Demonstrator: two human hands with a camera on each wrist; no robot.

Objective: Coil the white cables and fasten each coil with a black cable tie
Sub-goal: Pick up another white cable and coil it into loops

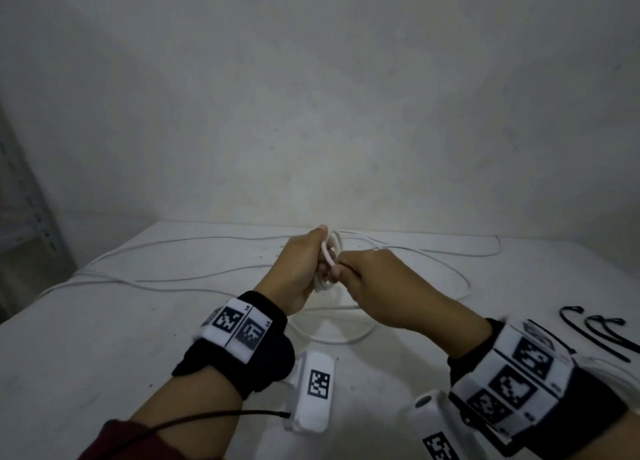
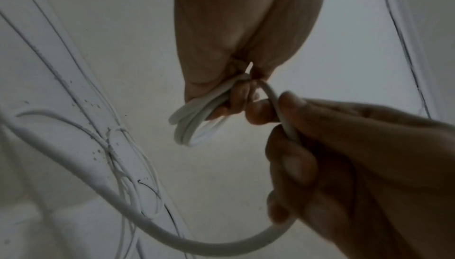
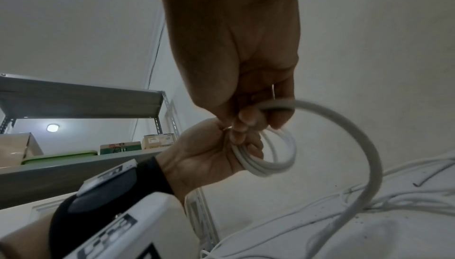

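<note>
The coiling step is under way; the left hand (image 1: 298,269) grips a small coil (image 1: 329,265) of white cable (image 1: 450,272) above the table (image 1: 104,338); the right hand (image 1: 388,286) pinches the loose cable beside it. Next, I think, comes another loop laid on the coil; the black cable ties (image 1: 595,331) wait at the right.

Loose white cable (image 1: 214,279) strands sprawl across the bench (image 1: 86,349) from its left edge to the far right corner, blocking low passes. Black cable ties (image 1: 599,331) lie by the right edge. The near left corner offers room.
</note>
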